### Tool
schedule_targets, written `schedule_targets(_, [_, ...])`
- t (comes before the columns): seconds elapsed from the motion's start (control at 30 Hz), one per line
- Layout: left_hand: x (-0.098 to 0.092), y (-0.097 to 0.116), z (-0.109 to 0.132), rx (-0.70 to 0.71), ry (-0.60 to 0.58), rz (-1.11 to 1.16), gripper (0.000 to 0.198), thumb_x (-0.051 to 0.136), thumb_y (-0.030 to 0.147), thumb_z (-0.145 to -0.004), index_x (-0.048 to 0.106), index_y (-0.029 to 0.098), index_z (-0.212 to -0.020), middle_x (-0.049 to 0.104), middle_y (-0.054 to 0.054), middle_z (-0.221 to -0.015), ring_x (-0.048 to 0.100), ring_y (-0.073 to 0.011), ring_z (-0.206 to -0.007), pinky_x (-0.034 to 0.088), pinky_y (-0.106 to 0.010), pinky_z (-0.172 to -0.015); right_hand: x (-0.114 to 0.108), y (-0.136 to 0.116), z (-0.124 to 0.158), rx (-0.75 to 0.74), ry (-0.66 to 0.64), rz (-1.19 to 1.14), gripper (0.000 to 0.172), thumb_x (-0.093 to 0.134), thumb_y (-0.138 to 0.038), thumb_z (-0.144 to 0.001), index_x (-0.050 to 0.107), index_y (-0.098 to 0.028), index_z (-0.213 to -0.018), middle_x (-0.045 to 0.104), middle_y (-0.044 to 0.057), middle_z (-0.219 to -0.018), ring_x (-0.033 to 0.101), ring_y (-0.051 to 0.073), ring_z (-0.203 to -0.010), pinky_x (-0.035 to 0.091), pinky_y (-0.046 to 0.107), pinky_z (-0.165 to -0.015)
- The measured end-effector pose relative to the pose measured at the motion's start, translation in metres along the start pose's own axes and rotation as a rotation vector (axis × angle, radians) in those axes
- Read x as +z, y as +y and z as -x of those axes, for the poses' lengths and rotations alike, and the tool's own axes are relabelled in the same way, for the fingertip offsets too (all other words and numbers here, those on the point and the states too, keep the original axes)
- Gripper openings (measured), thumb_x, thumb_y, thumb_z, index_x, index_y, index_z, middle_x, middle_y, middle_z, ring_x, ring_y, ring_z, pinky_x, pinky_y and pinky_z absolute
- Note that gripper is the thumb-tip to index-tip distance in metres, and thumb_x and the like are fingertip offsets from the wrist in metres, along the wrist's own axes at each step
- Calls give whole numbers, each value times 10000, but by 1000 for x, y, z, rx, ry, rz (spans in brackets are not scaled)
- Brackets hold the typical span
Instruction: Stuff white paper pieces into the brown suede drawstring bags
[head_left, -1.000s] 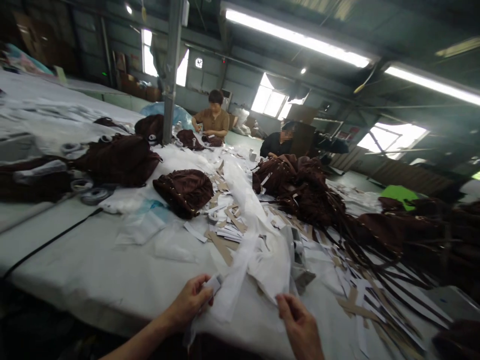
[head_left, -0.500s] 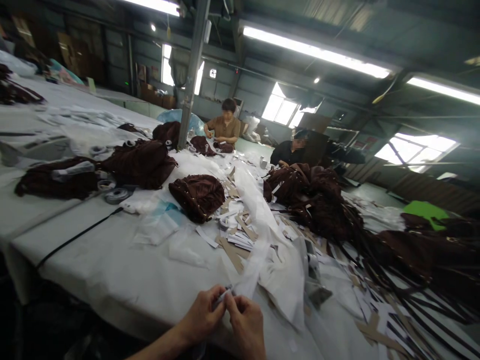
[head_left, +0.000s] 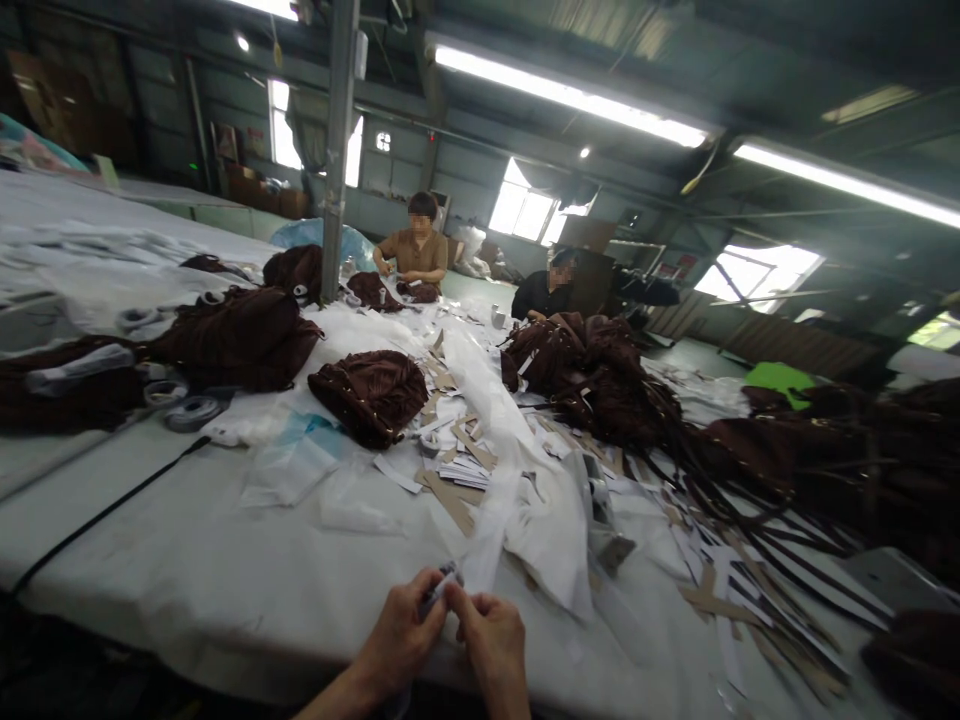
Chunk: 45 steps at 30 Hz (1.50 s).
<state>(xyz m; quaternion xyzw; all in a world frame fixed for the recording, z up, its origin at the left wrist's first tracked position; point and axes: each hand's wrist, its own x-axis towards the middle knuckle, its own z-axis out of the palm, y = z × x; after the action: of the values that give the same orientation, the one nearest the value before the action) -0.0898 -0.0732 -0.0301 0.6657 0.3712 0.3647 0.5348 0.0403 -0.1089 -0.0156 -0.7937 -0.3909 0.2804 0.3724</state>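
Observation:
My left hand [head_left: 401, 630] and my right hand [head_left: 491, 640] meet at the near edge of the white table [head_left: 187, 560]. Both pinch a small grey-white piece [head_left: 442, 583] at the near end of a long white sheer strip [head_left: 487, 500]. The fingers of both hands are curled closed around it. The strip runs away from me up the middle of the table over a litter of paper tags and brown card slips [head_left: 457, 460].
Dark brown velvet garments lie in heaps: one mid-table [head_left: 371, 395], one at left [head_left: 232, 335], a large pile at right [head_left: 600, 375]. Tape rolls [head_left: 184, 410] and clear plastic bags [head_left: 289, 465] sit left. Two people [head_left: 411, 250] [head_left: 547, 290] work at the far end beside a steel post [head_left: 334, 150].
A second ago my right hand was apart and lower right; it has come over to my left hand, and both now pinch the same small piece. The view has shifted slightly.

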Motion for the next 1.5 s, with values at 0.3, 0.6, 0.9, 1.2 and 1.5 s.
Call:
schedule_targets(0.3, [-8,-10,-3,-91,-200,343,308,572,438,-844,613,141,-915,605,-9,-699,514,-108,-608,384,-193,-555,12,26,-4,-76,-141,-450,431,677,-599,-635,571,-181,-646,574,-22,-494,495,129,-441,367,234,-446])
schedule_targets(0.6, [-9,-32,-14,-314,-272,850,274,649,385,-796,572,148,-910,593,15,-568,312,-9,-317,189,-143,-340,12,20,2,-228,-227,-541,317,642,-478,-781,614,-166,-729,600,-12,-568,479,112,-518,378,228,-521])
schedule_targets(0.9, [-5,-42,-16,-316,-218,897,247,649,354,-802,533,164,-908,609,12,-581,354,-17,-325,206,-134,-351,13,15,-2,-249,-233,-572,360,606,-516,-798,611,-158,-752,592,-9,-554,491,122,-511,378,229,-502])
schedule_targets(1.2, [-9,-29,-21,-284,-227,922,200,584,337,-841,513,154,-882,616,-17,-639,343,-20,-331,242,-159,-370,24,16,-7,-196,-117,-577,425,600,-605,-754,575,-188,-673,585,-17,-540,482,112,-467,375,216,-445])
schedule_targets(1.5, [-17,-17,-16,-247,-181,911,254,581,357,-828,457,193,-978,653,-41,-735,380,-43,-368,266,-163,-395,-47,30,0,-106,96,-658,542,585,-681,-712,575,-179,-914,642,9,-648,513,114,-483,434,227,-439])
